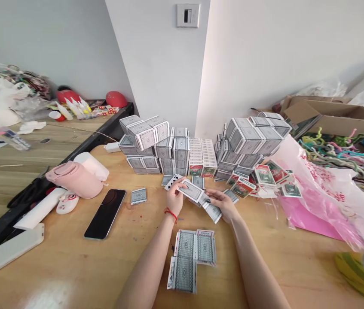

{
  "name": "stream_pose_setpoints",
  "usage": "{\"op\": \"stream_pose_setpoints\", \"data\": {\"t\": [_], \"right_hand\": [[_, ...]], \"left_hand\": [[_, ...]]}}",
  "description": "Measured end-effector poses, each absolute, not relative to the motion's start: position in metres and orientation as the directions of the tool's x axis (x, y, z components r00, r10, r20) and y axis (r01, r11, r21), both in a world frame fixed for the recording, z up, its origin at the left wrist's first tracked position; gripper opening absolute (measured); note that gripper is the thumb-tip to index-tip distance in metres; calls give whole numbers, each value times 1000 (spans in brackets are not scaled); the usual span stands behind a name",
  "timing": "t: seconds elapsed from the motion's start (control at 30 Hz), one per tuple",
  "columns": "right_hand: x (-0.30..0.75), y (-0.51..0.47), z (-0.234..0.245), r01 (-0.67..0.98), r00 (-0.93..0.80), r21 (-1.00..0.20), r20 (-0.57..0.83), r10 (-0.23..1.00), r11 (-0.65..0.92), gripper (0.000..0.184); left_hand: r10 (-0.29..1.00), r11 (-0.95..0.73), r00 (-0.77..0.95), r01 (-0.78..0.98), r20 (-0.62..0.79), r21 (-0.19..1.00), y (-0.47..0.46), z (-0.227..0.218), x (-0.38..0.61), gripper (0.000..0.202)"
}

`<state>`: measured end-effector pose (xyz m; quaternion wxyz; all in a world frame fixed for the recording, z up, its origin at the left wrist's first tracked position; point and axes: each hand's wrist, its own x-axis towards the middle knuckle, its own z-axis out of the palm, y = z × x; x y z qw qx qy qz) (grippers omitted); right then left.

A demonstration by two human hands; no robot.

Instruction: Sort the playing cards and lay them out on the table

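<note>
My left hand (175, 198), with a red cord at its wrist, grips a patterned playing card (191, 191), back side up. The fingers of my right hand (223, 203) pinch another playing card (213, 212) that slants down and touches or overlaps the first. Under and behind my hands lie more cards, including a face-up spade card (171, 182); my hands partly hide them. Closer to me, an assembly of joined cards (185, 262) lies flat between my forearms. One small folded card piece (138, 196) rests to the left.
Stacked card blocks (146, 133) stand at the back left, others (249, 135) at the back right, with card boxes (196, 168) between. A phone (105, 213), pink bottle (78, 179) and white power bank (16, 248) lie left. Tape (351, 270) and plastic bags (317, 184) are right.
</note>
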<state>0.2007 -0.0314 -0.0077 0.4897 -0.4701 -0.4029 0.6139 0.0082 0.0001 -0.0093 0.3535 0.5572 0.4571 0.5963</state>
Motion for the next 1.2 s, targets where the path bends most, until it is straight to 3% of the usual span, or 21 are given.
{"op": "stream_pose_setpoints", "data": {"t": [0.1,0.2,0.3,0.4,0.47,0.7,0.9,1.07,1.2], "right_hand": [[192,-25,-6,-279,-168,-918,-243,955,-282,46],[191,-26,-2,-229,-349,-891,-302,887,-393,40],[197,-31,4,-234,-369,-875,-324,871,-424,29],[203,-34,7,-304,-326,-860,-310,893,-410,26],[205,-34,7,-318,-305,-861,-305,902,-398,27],[202,-30,3,-263,-213,-900,-296,931,-346,31],[201,-23,-3,-276,-164,-913,-263,951,-301,29],[200,-21,-5,-235,-135,-938,-228,964,-255,29],[198,-21,-5,-205,-145,-945,-226,963,-253,28]], "left_hand": [[977,-138,-165,-12,134,990,0,-8,12,19],[999,31,-24,-233,-38,972,-6,-6,16,18],[980,169,171,-462,-99,871,-13,-2,17,29],[974,204,196,-542,-113,816,-14,4,13,39],[981,185,141,-523,-130,832,-12,8,10,37],[998,-16,-61,-328,-4,944,-4,6,7,76],[996,-89,-6,-174,90,981,-1,2,8,62],[985,-156,-94,-158,142,975,2,2,7,66],[981,-190,-65,-108,183,976,1,1,8,65]]}}
